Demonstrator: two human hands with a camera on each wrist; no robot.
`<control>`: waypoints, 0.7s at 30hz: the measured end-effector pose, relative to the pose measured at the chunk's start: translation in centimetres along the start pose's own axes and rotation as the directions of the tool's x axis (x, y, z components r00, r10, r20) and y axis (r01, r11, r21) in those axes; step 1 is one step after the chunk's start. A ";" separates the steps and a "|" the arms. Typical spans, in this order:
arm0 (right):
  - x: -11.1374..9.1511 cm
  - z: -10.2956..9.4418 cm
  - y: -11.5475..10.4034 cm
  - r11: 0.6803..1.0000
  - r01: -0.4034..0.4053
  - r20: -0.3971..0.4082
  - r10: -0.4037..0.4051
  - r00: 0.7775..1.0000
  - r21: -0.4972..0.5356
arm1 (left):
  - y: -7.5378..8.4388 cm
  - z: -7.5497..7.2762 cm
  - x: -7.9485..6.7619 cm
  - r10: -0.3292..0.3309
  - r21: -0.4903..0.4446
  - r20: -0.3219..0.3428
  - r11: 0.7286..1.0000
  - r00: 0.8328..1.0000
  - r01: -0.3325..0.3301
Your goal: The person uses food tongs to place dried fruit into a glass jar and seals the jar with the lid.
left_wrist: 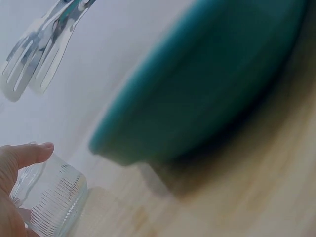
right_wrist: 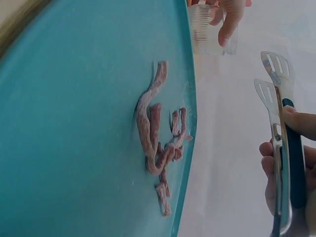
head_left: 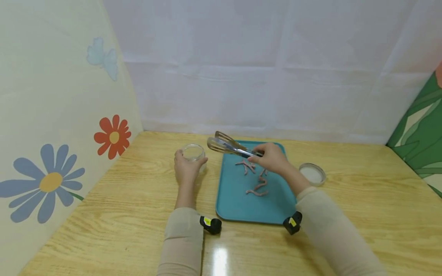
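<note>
My left hand (head_left: pixel 187 168) grips a clear glass jar (head_left: pixel 194 152) with ribbed sides, standing on the table left of the tray; its lidless mouth faces up. In the left wrist view the thumb lies across the upper part of the jar (left_wrist: pixel 54 197). My right hand (head_left: pixel 272 157) holds metal tongs (head_left: pixel 228 145) with dark handles and slotted ends, raised over the tray's far part and pointing left toward the jar. The slotted ends stand slightly apart with nothing between them. Several pinkish-brown, wrinkled strips (right_wrist: pixel 150 123) lie on the blue tray (head_left: pixel 238 207).
A round lid (head_left: pixel 312 174) with a pale inside lies on the wooden table (head_left: pixel 121 226), right of the tray. A white cloth backdrop (head_left: pixel 214 76) rises behind the table. Flower-printed panels (head_left: pixel 69 107) flank it.
</note>
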State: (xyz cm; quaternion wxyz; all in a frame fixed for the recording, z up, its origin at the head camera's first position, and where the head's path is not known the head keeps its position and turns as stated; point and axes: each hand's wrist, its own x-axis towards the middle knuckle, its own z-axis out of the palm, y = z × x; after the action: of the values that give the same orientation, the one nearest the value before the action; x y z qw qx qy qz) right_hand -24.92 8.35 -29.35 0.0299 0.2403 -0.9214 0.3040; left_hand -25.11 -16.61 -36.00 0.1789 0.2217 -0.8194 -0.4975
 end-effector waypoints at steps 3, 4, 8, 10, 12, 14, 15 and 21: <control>-0.3 -0.4 0.3 1.000 0.000 -0.005 0.000 1.000 0.000 | 0.0 0.0 0.0 0.003 -0.001 -0.007 1.000 1.000 -0.003; -0.4 -0.5 0.4 1.000 0.002 -0.006 -0.002 1.000 0.003 | 0.0 0.0 -0.1 0.005 -0.001 -0.010 1.000 1.000 -0.005; -0.7 -0.8 0.8 1.000 0.002 -0.001 -0.002 1.000 0.002 | -0.1 0.0 0.0 0.005 0.005 -0.016 1.000 1.000 -0.005; -0.8 -0.9 1.0 1.000 -0.007 -0.001 0.007 1.000 -0.006 | -0.1 0.0 0.0 0.003 0.008 -0.013 1.000 1.000 -0.003; -1.0 -1.1 1.2 1.000 -0.015 -0.001 0.015 1.000 -0.012 | -0.1 0.0 0.0 0.000 0.007 -0.009 1.000 1.000 0.000; -1.3 -1.2 1.3 1.000 -0.021 -0.001 0.021 1.000 -0.019 | -0.1 0.0 0.0 0.000 0.005 -0.004 1.000 1.000 0.000; -1.4 -1.3 1.3 0.999 -0.022 -0.002 0.022 1.000 -0.022 | -0.1 0.0 0.0 0.003 0.004 -0.003 1.000 1.000 -0.003; -2.2 -2.4 1.9 0.998 -0.060 0.007 0.060 0.998 -0.013 | -0.2 0.0 0.0 0.011 -0.004 0.002 1.000 1.000 -0.011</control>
State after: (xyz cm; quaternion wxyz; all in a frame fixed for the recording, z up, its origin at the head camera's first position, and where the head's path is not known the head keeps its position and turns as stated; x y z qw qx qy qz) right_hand -24.08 11.99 -28.91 0.0191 0.2133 -0.9303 0.2978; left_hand -25.07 -16.68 -36.14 0.1814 0.2162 -0.8197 -0.4983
